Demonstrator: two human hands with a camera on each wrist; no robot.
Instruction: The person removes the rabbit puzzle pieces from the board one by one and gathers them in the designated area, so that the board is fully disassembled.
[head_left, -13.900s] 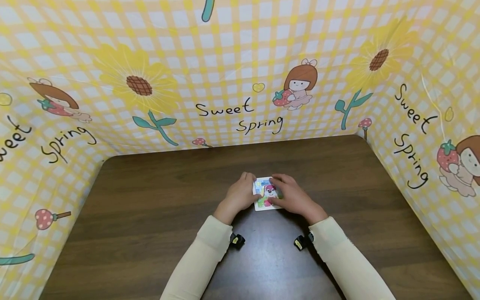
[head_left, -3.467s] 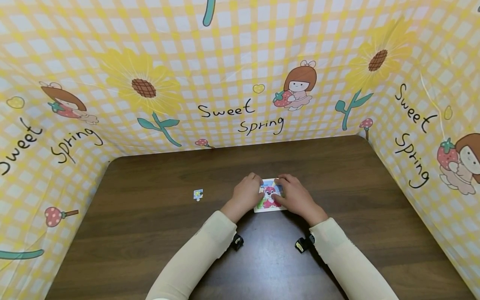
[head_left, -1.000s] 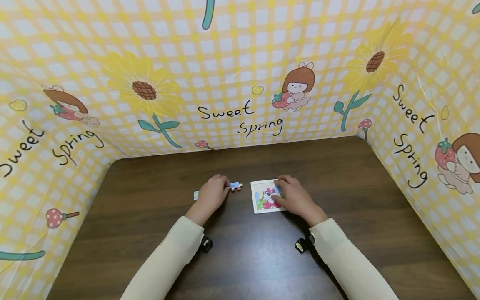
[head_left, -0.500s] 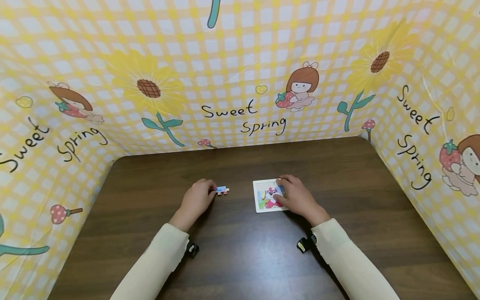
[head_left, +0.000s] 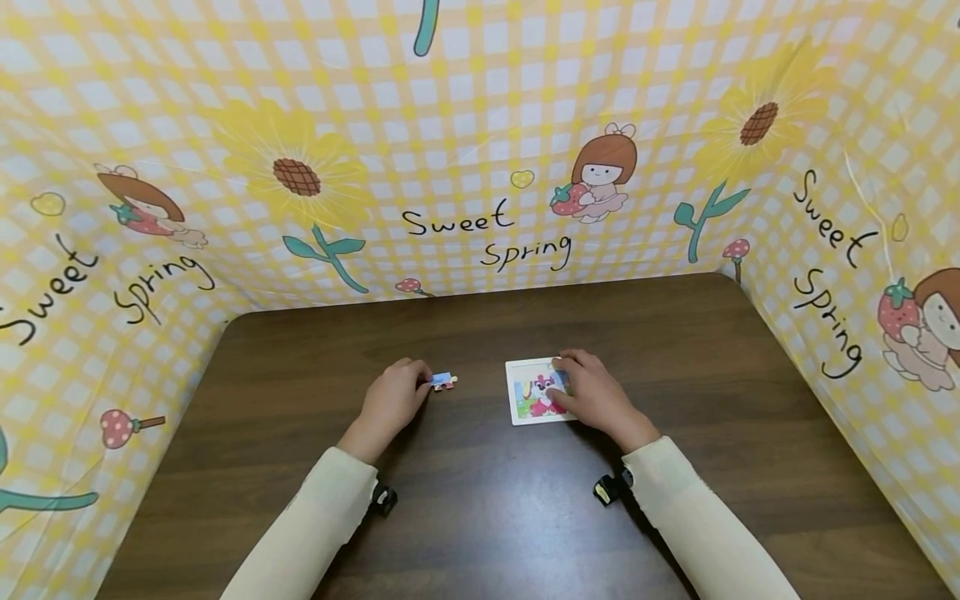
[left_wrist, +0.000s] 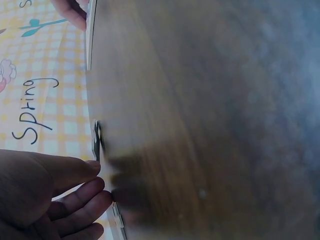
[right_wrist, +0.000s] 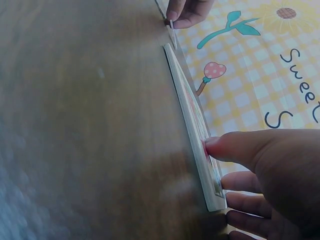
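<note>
My left hand [head_left: 393,402] pinches a small jigsaw piece [head_left: 444,381], mostly blue with a pink lower edge, between thumb and fingertips, low over the table. In the left wrist view a second thin piece [left_wrist: 118,218] lies on the table just under the fingers; the hand hides it in the head view. To the right lies a jigsaw puzzle [head_left: 537,395] with a pink cartoon animal in a white-rimmed tray. My right hand [head_left: 597,398] holds the tray by its right side, thumb on the picture and fingers along the edge, covering its right part.
The dark wooden table [head_left: 480,517] has a yellow-and-white checked cloth [head_left: 457,150] standing around its back and sides. Each wrist carries a small black camera, such as the left camera [head_left: 385,499] below the sleeve cuff.
Over the last second my left hand has moved left with the pinched piece, covering the other piece. Earlier both hands were on the puzzle tray. My right hand stays there.
</note>
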